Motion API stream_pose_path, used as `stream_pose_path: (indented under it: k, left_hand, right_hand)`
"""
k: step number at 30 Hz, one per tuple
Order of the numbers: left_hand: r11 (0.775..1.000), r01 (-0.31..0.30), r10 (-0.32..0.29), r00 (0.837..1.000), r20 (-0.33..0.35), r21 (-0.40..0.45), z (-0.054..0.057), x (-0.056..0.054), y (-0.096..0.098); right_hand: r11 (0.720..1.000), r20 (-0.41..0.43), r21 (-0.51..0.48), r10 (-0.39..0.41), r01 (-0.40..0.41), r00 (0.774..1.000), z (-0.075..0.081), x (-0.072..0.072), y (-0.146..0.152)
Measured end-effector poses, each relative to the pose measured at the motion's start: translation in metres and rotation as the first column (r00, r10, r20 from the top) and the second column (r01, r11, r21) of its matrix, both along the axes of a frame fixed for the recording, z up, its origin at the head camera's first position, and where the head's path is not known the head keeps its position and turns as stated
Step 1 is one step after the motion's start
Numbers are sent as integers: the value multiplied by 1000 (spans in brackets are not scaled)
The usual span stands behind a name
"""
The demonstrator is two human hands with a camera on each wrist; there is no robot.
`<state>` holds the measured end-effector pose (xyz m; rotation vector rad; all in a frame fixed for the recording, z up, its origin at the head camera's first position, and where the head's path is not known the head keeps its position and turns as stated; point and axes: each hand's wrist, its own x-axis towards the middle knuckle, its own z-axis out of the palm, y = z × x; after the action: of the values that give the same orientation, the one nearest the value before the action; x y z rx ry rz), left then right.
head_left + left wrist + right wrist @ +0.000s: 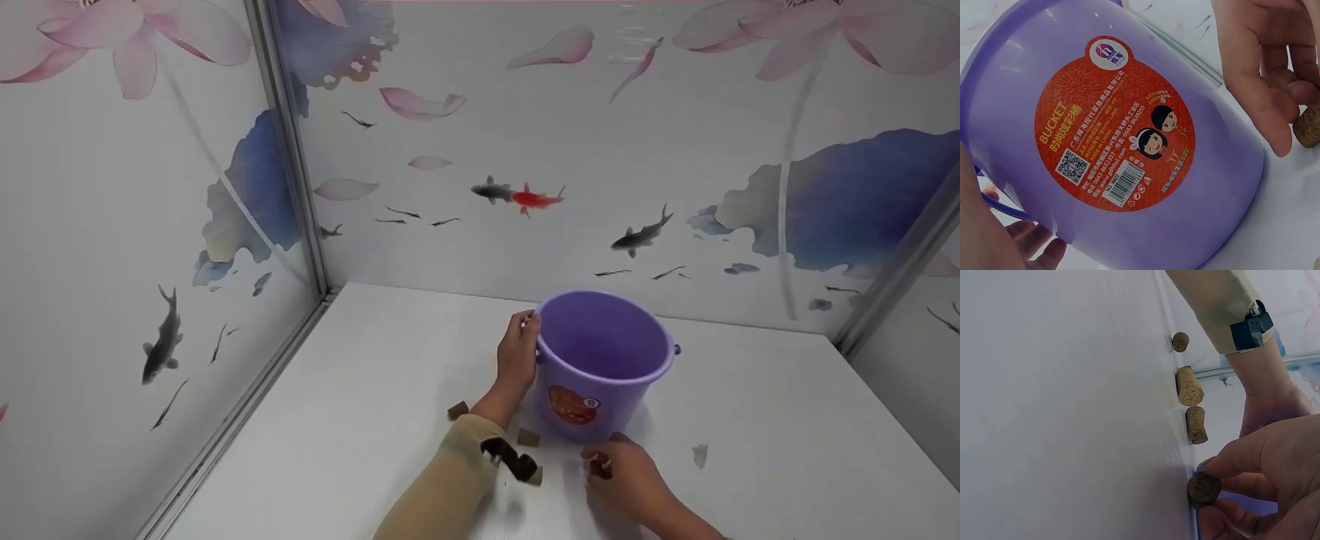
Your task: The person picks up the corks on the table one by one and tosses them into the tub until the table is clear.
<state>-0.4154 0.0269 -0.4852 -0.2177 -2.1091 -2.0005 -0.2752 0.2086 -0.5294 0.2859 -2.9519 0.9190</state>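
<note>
A purple plastic bucket with a round red label stands upright on the white table. My left hand grips its left side by the rim, near the handle. Low in front of the bucket, my right hand pinches a cork between thumb and fingers, close to the tabletop. Three more corks lie on the table near my left forearm: one cork to its left, a second cork beside the bucket's base, and a third cork partly behind the wrist camera.
White panels painted with fish and lotus flowers enclose the table at the back and both sides. A metal corner post rises at the back left. A small grey mark shows on the tabletop right of my right hand.
</note>
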Motion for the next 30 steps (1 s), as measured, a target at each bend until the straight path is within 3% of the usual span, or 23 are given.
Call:
stream_pose_path:
  k: [15,30]
  left_hand:
    - [999,18,-18,1000,-10,28,-1,-2,0]
    - [1000,24,-24,999,24,9,0,0,-1]
  right_hand:
    - [997,-40,19,69,-69,997,-5,-3,7]
    - [995,40,-29,93,-92,995,-2,-3,6]
